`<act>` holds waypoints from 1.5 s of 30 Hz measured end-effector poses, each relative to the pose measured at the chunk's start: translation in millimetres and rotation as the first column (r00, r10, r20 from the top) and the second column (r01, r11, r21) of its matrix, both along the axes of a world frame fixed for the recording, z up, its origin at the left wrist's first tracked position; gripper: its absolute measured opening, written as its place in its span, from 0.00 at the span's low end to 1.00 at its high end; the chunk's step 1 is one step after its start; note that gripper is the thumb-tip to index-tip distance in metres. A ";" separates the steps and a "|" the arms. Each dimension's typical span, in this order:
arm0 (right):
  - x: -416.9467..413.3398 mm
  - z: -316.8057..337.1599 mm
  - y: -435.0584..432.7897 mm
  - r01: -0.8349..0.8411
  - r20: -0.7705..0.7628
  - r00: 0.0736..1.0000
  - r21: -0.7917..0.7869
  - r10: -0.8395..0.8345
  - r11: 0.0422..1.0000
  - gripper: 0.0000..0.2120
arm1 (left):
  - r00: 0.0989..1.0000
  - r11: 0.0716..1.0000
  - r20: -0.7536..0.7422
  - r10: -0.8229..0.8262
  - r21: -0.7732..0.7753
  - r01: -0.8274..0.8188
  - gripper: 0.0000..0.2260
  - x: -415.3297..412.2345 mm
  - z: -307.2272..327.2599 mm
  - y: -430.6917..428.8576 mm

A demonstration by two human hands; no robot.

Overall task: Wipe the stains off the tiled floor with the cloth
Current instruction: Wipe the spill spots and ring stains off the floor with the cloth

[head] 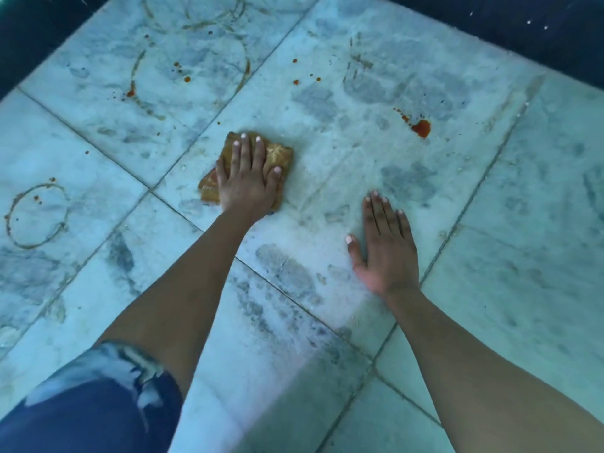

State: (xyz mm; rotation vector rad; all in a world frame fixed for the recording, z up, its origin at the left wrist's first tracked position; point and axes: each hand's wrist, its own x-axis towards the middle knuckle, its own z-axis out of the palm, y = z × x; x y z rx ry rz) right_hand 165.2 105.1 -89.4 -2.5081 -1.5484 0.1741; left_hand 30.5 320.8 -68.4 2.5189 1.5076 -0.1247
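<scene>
Head view: left hand (248, 181) is lying flat, fingers straight, pressing the folded tan-brown cloth (282, 155) onto the pale marbled tiled floor (523, 256) beside a tile joint. Right hand (385, 246) is resting palm-down on bare tile, fingers straight, gripping nothing, apart from the cloth. Red-orange splash stain (421, 128) is sitting beyond it. Brown ring stain (36, 217) is lying far left. Torn blue denim knee (98, 413) is showing bottom left.

From the cloth (281, 155) under the left grip (248, 181), flat floor (327, 142) runs open toward 2 o'clock up to the red stain (421, 128) and toward 11 o'clock to the ring marks (132, 91). The right grip (385, 243) lies flat in the way at 4 o'clock, and a denim knee (98, 403) at 7 o'clock. A dark border (490, 34) rims the floor beyond.
</scene>
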 end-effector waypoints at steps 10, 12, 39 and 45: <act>-0.6 1.3 -0.1 0.012 -0.023 1.000 0.018 -0.012 1.000 0.32 | 0.932 0.932 -0.034 -0.361 0.011 0.362 0.31 -61.4 2.4 -34.6; -0.4 0.1 -0.6 0.014 -0.023 1.000 0.028 -0.014 1.000 0.32 | 0.975 0.975 -0.046 -0.219 0.010 0.220 0.31 -44.9 1.3 -12.3; -5.4 14.6 33.5 -0.090 -0.015 0.996 -0.009 0.089 0.996 0.33 | 0.817 0.828 0.140 -0.559 0.034 0.560 0.26 -91.7 2.7 -38.3; -3.6 5.2 69.6 0.022 -0.013 1.000 -0.078 -0.023 0.997 0.29 | 0.947 0.998 0.318 0.048 0.025 -0.059 0.22 -57.7 -1.8 56.0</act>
